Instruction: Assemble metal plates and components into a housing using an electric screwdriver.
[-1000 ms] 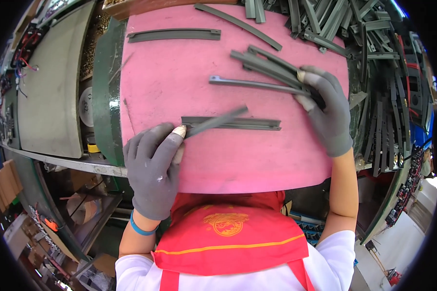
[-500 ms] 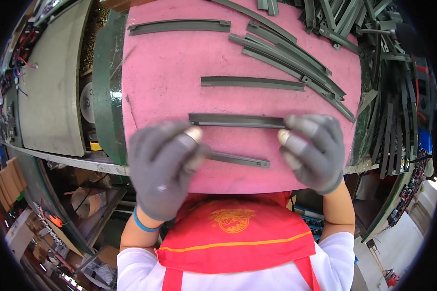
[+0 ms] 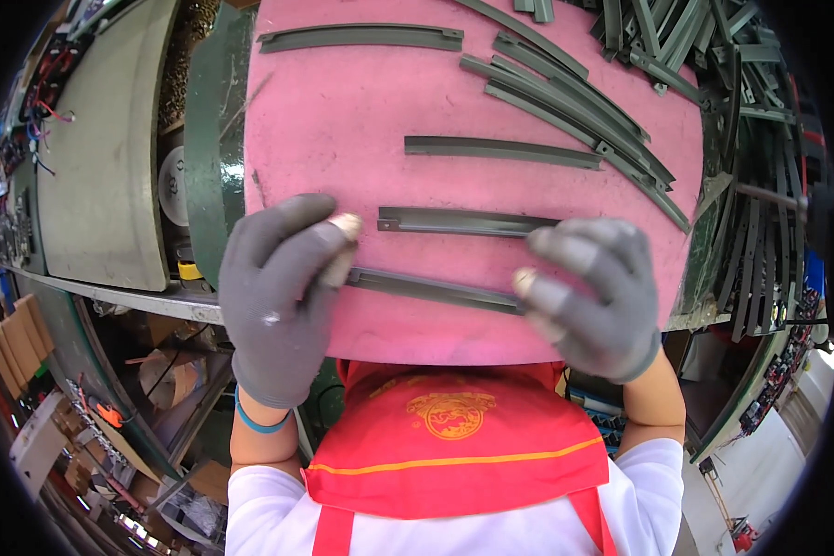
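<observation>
On the pink foam pad [image 3: 343,120] covering the bench, the person now holds a long, thin dark-grey metal strip [image 3: 431,288] by both ends. The left hand [image 3: 278,296], in a grey knit glove with a bare fingertip, pinches the strip's left end between thumb and forefinger; the right hand [image 3: 593,292], gloved the same way, is closed with its fingertips on the right end.

A second ago the left hand alone pinched this strip at an angle, while the right hand lay farther up the pad among the other strips. Half a second ago both hands had come down to the pad's near edge. Since then the strip has been drawn level and sits along the near part of the pad, just below a second matching grey strip [image 3: 463,221] that lies flat and untouched.

By this reading, the strip has been picked out from the rest and squared up in a two-handed grip. A heap of similar grey strips [image 3: 751,139] lies off the pad's right edge.
</observation>
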### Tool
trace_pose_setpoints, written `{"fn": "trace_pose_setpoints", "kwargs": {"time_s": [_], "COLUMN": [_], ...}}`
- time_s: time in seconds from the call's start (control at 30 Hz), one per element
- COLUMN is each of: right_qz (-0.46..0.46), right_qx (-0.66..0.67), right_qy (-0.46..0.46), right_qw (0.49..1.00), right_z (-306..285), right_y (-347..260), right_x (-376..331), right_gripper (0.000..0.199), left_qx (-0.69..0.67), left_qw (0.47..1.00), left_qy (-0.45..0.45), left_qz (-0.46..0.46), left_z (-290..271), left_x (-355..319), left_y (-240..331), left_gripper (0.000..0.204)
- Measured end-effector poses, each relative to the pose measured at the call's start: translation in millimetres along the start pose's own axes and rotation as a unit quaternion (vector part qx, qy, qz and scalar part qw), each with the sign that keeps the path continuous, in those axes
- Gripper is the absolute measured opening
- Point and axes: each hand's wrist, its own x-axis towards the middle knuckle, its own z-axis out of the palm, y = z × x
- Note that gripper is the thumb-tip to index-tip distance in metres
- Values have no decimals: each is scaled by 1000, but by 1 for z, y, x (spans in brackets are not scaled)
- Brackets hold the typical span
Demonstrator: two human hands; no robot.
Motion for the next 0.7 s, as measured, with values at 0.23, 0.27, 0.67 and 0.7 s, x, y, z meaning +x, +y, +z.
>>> {"fn": "trace_pose_setpoints", "kwargs": {"time_s": [0.23, 0.27, 0.67, 0.7], "right_qz": [57, 56, -20, -16], "right_qx": [-31, -29, -53, -56], "right_qy": [10, 11, -50, -49], "right_qw": [998, 998, 997, 997], "right_z": [6, 3, 24, 18], "right_y": [0, 2, 15, 16], "right_x": [7, 12, 4, -4], "right_gripper": [34, 34, 32, 32], "left_qx": [0, 2, 100, 112], "left_qw": [998, 998, 990, 990], "left_qy": [-51, -50, -94, -83], "left_qz": [43, 43, 33, 23], "left_z": [-6, -7, -23, -29], "left_x": [10, 9, -23, -25], "left_y": [8, 8, -16, -18], "left_gripper": [29, 29, 21, 21]}}
